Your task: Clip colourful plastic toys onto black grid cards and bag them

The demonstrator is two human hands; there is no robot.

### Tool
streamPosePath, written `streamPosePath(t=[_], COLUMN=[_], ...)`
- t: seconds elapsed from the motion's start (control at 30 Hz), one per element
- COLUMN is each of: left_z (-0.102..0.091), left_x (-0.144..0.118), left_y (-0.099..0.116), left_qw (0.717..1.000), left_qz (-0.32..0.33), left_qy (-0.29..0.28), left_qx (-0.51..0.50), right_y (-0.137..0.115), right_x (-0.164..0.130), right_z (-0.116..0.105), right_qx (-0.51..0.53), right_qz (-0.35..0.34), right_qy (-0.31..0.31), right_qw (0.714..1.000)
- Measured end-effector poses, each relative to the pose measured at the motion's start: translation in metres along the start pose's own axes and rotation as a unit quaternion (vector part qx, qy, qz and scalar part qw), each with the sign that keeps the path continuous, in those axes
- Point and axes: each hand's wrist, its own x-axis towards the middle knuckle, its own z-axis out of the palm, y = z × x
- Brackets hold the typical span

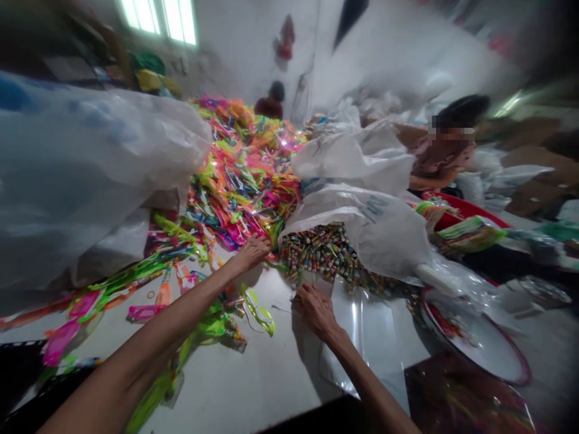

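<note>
Left hand (253, 250) gripping bright packets (244, 175), right hand (314, 307) closed beside candy-filled sack (362, 223)

Two hands out front, left hand (253, 250) and right hand (316, 307). Two other people at upper right: a near person (446, 150) and a far person (271, 102). Two round basins, a red basin (465, 211) and a white basin (488, 349); the toys are beyond counting.

- Daylight poured from a blown-out window (158, 18) at top left.
- Glare flashed off clear plastic sheets (362, 319).
- Edges were smeared, bent and darkened.
</note>
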Motion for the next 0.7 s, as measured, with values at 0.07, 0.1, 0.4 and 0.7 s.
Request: streamPosePath(t=[0.07,0.1,0.4,0.7], left_z=[0.002,0.002,-0.011,0.004], left_x=[-0.002,-0.004,-0.064,-0.134], left_y=[0.014,0.022,0.100,0.134], left_qw=[1.000,0.999,0.950,0.840], left_qz=[-0.017,-0.026,-0.102,-0.153], left_qy=[-0.008,-0.009,-0.013,-0.137], left_qx=[-0.022,-0.035,-0.294,-0.503], right_y=[-0.001,-0.002,-0.028,-0.052], right_x=[-0.003,-0.004,-0.024,-0.056], right_z=[-0.001,-0.002,-0.054,-0.071], right_qx=[0.036,0.071,0.663,0.655], right_qz=[0.018,0.032,0.130,0.078], right_qy=[0.011,0.019,0.072,-0.010], right_qw=[0.999,0.997,0.734,0.751])
